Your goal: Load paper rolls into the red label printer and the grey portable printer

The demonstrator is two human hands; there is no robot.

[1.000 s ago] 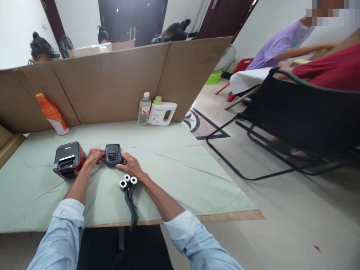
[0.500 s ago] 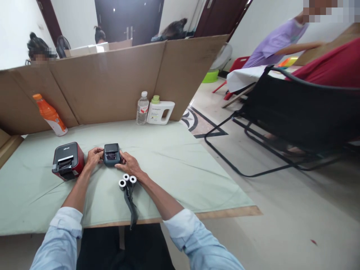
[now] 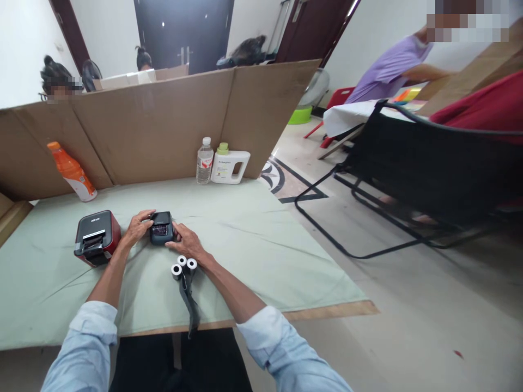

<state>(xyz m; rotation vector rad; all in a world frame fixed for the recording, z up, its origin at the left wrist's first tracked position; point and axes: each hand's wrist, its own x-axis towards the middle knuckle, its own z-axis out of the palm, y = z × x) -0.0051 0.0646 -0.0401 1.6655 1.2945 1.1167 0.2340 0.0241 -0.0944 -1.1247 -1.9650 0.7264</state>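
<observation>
Gripping the small dark device [image 3: 162, 230] at its three-o'clock side, my right hand [image 3: 187, 240] pinches its edge in the head view; my left hand [image 3: 138, 228] touches opposite, probably steadying it, though I cannot tell whether those fingers pinch. White-ended rolls [image 3: 183, 265] cluster at five o'clock, likely for easy reach. Lettering on the red-and-black box [image 3: 98, 237], nine o'clock, and white jug [image 3: 224, 169], one-thirty, is too small for me.

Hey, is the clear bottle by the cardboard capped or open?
Capped: a white cap sits on top of the clear bottle, which stands upright beside the white jug. How tight it is, I cannot tell.
</observation>
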